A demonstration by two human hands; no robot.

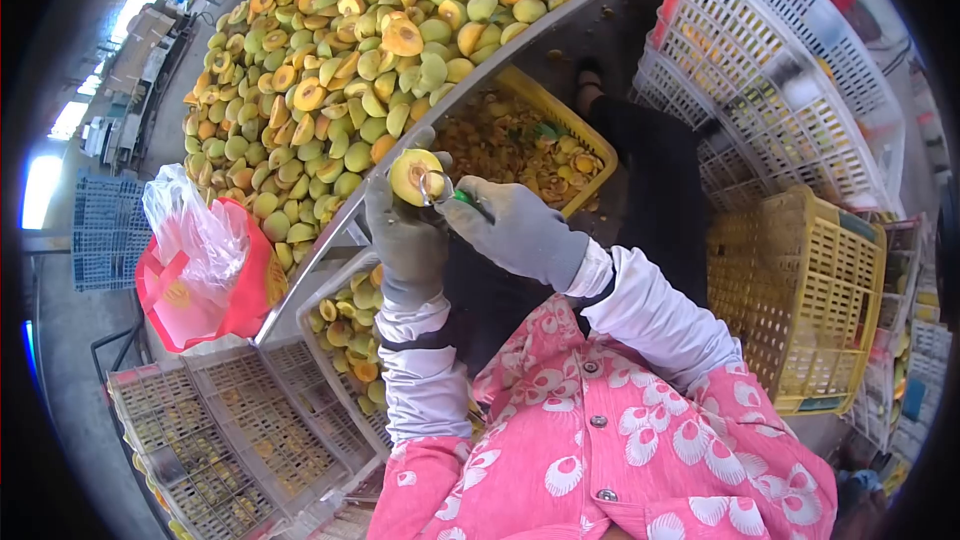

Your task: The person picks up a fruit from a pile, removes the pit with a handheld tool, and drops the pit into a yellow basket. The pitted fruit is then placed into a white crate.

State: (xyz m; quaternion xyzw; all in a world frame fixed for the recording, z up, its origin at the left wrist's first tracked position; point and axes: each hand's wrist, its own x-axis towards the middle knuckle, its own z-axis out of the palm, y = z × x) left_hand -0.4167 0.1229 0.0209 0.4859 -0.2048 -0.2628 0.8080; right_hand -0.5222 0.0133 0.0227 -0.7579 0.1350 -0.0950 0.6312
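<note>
Both my hands wear grey gloves and meet near the middle of the view. My left hand point(408, 245) is wrapped round a halved fruit point(412, 176), its pale cut face turned up. In my right hand point(520, 230) is a small tool with a green handle point(461, 197). The tool's metal loop point(431, 186) touches the cut face around the fruit's centre. Just beyond my hands lies a large heap of green and orange fruit halves point(330, 90) on a metal-edged table point(345, 212).
A yellow crate point(597, 136) of fruit scraps sits below the table edge. White crates point(770, 80) and a yellow crate point(790, 290) stand at right. A red bag point(245, 315) is at left. Near my left forearm are a fruit-filled crate point(312, 312) and grey crates point(225, 430).
</note>
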